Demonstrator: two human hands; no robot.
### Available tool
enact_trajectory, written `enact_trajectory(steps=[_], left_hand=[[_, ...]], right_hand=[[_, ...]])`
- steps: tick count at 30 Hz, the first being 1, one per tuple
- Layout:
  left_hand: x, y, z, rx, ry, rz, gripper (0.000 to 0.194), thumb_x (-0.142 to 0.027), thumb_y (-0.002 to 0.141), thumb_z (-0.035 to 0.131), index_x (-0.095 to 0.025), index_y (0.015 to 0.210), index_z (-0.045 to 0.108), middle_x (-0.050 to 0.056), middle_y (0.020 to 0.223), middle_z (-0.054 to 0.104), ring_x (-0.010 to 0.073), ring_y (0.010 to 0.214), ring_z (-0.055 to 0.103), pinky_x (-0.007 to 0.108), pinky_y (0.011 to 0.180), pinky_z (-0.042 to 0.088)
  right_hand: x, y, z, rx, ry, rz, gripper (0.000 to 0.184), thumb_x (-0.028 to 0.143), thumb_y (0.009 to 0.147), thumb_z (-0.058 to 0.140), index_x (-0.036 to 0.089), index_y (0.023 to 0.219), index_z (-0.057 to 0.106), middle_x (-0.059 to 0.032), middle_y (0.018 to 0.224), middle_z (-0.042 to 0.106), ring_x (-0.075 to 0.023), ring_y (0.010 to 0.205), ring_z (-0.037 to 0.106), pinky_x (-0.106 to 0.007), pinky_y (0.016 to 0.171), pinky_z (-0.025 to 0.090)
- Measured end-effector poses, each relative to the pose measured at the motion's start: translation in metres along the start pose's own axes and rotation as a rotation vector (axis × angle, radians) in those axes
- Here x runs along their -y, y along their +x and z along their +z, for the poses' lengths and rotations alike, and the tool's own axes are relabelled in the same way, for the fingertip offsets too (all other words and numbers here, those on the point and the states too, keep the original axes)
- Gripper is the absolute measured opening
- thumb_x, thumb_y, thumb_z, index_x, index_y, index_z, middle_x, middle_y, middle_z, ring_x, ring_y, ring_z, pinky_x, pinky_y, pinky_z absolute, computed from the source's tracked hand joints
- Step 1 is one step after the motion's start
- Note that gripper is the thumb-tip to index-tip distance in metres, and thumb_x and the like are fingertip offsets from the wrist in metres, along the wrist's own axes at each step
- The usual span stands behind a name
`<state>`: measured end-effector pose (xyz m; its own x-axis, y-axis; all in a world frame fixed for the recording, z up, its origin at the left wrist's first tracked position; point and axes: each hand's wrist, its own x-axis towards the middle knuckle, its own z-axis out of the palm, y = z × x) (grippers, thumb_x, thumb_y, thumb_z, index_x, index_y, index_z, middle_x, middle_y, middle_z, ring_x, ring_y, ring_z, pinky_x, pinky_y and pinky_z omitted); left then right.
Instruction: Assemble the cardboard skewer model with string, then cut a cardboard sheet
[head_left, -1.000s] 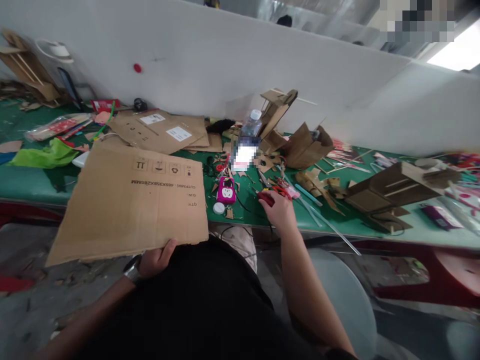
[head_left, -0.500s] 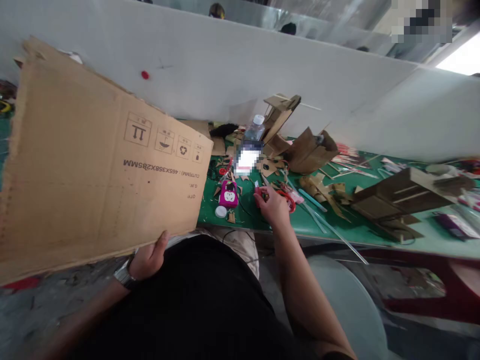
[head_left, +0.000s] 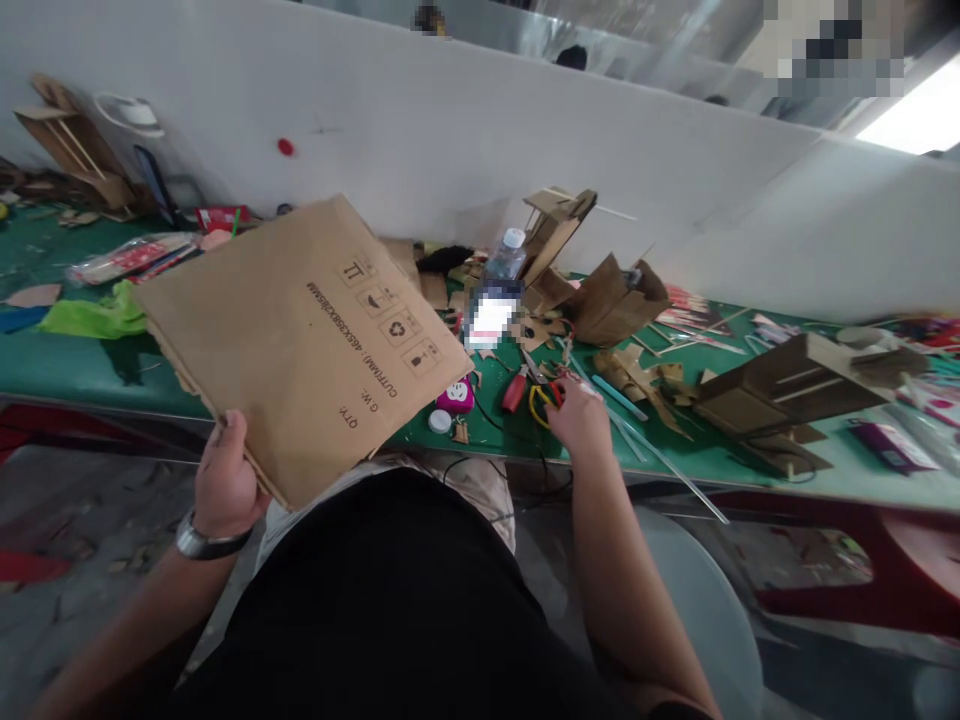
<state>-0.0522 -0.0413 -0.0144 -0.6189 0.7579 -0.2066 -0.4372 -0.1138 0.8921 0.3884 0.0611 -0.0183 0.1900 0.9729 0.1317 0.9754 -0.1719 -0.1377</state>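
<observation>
My left hand (head_left: 227, 482), with a watch on the wrist, grips the lower left edge of a flat cardboard sheet (head_left: 277, 370). The sheet is tilted, printed with box symbols and upside-down lettering. On the green table, my right hand (head_left: 583, 418) reaches down at the red and yellow handles of scissors (head_left: 541, 402). Its fingertips are largely hidden, so a hold on the scissors cannot be made out. Left of the scissors lies a red-handled tool (head_left: 514, 391). A purple power socket (head_left: 456, 396) is partly covered by the sheet's corner, with a white round cap (head_left: 439, 421) before it.
A phone with a lit screen (head_left: 493, 315) leans before a plastic bottle (head_left: 507, 255). Cardboard constructions (head_left: 795, 385) and scraps stand along the green table (head_left: 420, 432). A clear rod (head_left: 686, 485) sticks out past the front edge. A round stool (head_left: 675, 590) is at my right.
My left hand has moved left and turned the cardboard sheet, uncovering the table's left side. My right hand has left the red-handled tool and shifted right to the scissors.
</observation>
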Motion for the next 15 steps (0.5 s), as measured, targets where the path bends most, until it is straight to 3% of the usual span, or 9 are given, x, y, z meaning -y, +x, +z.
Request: enact_trajectory(steps=[6, 10, 12, 15], left_hand=[[-0.015, 0.016, -0.005, -0.120, -0.025, -0.129, 0.035, -0.034, 0.107, 0.053, -0.013, 0.123, 0.076, 0.006, 0.121, 0.081, 0.0232, 0.120, 0.073, 0.038, 0.114, 0.054], [-0.017, 0.019, -0.007, -0.107, -0.056, -0.194, 0.038, -0.037, 0.108, 0.051, -0.012, 0.125, 0.075, 0.007, 0.118, 0.082, 0.0244, 0.124, 0.072, 0.039, 0.115, 0.054], [-0.016, 0.018, -0.006, -0.090, -0.077, -0.205, 0.038, -0.037, 0.108, 0.050, -0.013, 0.125, 0.075, 0.006, 0.118, 0.082, 0.0243, 0.127, 0.070, 0.039, 0.116, 0.054], [-0.013, 0.017, -0.005, -0.064, -0.087, -0.204, 0.037, -0.036, 0.109, 0.049, -0.014, 0.123, 0.076, 0.006, 0.120, 0.081, 0.0240, 0.130, 0.068, 0.039, 0.117, 0.052]], right_hand=[[-0.015, 0.004, -0.012, -0.022, 0.259, 0.078, 0.052, 0.028, 0.084, 0.069, 0.019, 0.135, 0.066, -0.0134, 0.108, 0.076, -0.0304, 0.095, 0.072, -0.042, 0.086, 0.057], [-0.022, -0.006, -0.019, -0.058, 0.797, 0.181, 0.064, 0.034, 0.078, 0.074, 0.019, 0.139, 0.059, -0.0051, 0.089, 0.072, -0.0210, 0.069, 0.067, -0.034, 0.063, 0.057], [-0.015, -0.018, -0.026, -0.069, 1.085, 0.184, 0.070, 0.036, 0.073, 0.079, 0.022, 0.138, 0.056, 0.0007, 0.084, 0.068, -0.0164, 0.062, 0.064, -0.029, 0.055, 0.054], [0.008, -0.044, -0.037, -0.038, 1.335, 0.129, 0.061, 0.037, 0.071, 0.085, 0.025, 0.126, 0.061, 0.0060, 0.073, 0.062, -0.0140, 0.057, 0.063, -0.023, 0.047, 0.050]])
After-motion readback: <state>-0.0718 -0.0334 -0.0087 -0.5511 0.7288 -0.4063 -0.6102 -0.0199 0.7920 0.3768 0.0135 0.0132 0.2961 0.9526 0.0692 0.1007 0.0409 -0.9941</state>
